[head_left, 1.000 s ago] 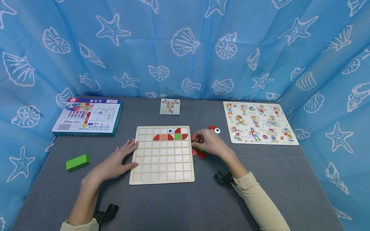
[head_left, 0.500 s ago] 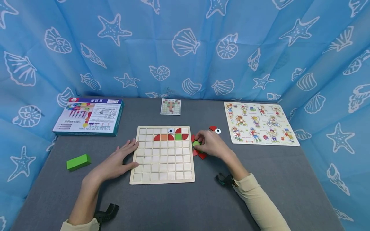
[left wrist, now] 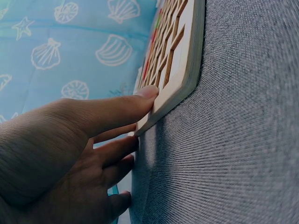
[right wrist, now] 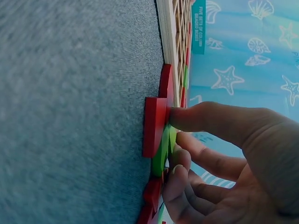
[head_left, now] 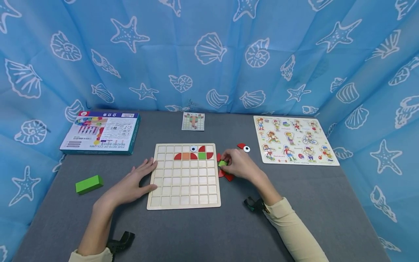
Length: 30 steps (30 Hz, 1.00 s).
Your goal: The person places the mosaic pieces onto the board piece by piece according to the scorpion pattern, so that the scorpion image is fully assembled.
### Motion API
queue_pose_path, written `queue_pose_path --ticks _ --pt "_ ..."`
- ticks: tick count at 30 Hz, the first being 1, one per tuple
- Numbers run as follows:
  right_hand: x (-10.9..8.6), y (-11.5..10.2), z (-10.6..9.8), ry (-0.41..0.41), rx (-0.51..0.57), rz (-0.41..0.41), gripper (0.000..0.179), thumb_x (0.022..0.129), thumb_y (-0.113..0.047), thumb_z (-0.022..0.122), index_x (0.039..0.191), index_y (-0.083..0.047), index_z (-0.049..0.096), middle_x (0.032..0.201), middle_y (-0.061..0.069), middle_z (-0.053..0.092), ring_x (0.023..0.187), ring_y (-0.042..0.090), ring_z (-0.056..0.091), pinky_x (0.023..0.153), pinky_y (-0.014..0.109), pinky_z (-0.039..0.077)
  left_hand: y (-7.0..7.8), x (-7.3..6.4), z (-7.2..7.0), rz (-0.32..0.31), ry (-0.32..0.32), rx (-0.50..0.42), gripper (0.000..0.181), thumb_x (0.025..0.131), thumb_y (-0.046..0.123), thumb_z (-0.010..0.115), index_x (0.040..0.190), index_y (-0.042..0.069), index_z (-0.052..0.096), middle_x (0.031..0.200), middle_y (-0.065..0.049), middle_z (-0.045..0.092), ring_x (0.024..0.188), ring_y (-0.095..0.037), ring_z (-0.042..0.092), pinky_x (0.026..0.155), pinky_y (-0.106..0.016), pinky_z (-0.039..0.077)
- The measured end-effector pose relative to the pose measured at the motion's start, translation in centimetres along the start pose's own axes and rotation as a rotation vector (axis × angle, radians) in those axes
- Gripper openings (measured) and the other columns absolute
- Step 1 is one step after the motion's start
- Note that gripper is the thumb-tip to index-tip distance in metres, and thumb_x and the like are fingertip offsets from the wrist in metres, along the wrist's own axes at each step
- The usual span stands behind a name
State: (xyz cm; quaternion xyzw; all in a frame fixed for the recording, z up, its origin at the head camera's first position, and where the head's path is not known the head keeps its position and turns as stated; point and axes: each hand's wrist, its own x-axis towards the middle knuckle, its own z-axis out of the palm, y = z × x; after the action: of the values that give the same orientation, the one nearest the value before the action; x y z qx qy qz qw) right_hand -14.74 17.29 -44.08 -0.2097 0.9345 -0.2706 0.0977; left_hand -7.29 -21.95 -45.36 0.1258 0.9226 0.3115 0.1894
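Green piece (head_left: pixel 222 163) among red pieces (right wrist: pixel 154 125)

Blue curtain (head_left: pixel 183 32), printed white with starfish (head_left: pixel 130 34) and shells (head_left: pixel 210 48), hangs in loose folds behind table (head_left: pixel 193 236) and along both sides. Table surface grey, woven in wrist views. Light soft, even.

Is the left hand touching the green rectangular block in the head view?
No, the left hand touches the wooden grid board; the green rectangular block lies apart, farther left.
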Motion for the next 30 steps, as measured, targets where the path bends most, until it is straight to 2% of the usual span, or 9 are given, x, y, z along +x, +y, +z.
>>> queue_pose_path --ticks 6,10,15,19,23,30 --pt "0.0 0.2 -0.1 -0.006 0.018 -0.033 0.017 0.088 -0.008 0.081 0.104 -0.005 0.075 0.087 0.007 0.071 0.070 0.007 0.061 0.068 0.026 0.051 0.0 0.0 0.0 -0.002 0.001 0.002 0.085 0.102 0.029 0.077 0.170 0.005 0.032 0.179 -0.025 0.022 0.167 -0.054 0.016 0.130 -0.080 0.011" --pt "-0.1 0.5 -0.2 -0.013 0.045 -0.070 0.012 0.091 -0.007 0.081 0.103 -0.005 0.076 0.084 0.006 0.070 0.072 0.008 0.058 0.067 0.025 0.049 0.0 0.1 0.0 -0.013 -0.007 0.000 0.085 0.102 0.028 0.076 0.171 0.005 0.031 0.180 -0.025 0.020 0.167 -0.053 0.014 0.131 -0.080 0.010" --pt "-0.4 0.6 -0.7 -0.026 0.144 -0.069 0.014 0.095 -0.005 0.080 0.108 -0.005 0.077 0.093 0.007 0.076 0.081 0.011 0.068 0.073 0.024 0.058 -0.1 0.0 0.0 -0.009 -0.008 0.000 0.086 0.102 0.028 0.076 0.171 0.005 0.031 0.180 -0.025 0.020 0.167 -0.053 0.014 0.130 -0.080 0.010" --pt "-0.2 0.2 -1.0 -0.004 0.229 -0.053 0.017 0.094 -0.006 0.082 0.111 -0.005 0.077 0.101 0.009 0.080 0.090 0.015 0.075 0.082 0.030 0.065 0.0 -0.1 0.0 -0.004 -0.002 0.003 0.085 0.102 0.029 0.077 0.170 0.005 0.032 0.180 -0.025 0.021 0.167 -0.054 0.015 0.130 -0.081 0.011" --pt "0.4 -0.8 -0.9 0.006 0.274 -0.047 0.018 0.094 -0.006 0.083 0.111 -0.006 0.078 0.103 0.009 0.082 0.092 0.017 0.077 0.086 0.036 0.068 0.2 -0.1 0.0 -0.005 -0.002 0.005 0.085 0.102 0.029 0.077 0.170 0.005 0.032 0.179 -0.025 0.021 0.167 -0.054 0.016 0.129 -0.081 0.011" --pt "1.9 -2.6 0.3 -0.001 0.290 -0.131 0.019 0.095 0.001 0.075 0.114 -0.003 0.080 0.110 0.013 0.082 0.096 0.023 0.078 0.089 0.040 0.068 0.1 0.0 0.0 -0.007 -0.005 -0.004 0.085 0.102 0.029 0.077 0.170 0.005 0.032 0.180 -0.025 0.021 0.167 -0.053 0.015 0.130 -0.081 0.010"
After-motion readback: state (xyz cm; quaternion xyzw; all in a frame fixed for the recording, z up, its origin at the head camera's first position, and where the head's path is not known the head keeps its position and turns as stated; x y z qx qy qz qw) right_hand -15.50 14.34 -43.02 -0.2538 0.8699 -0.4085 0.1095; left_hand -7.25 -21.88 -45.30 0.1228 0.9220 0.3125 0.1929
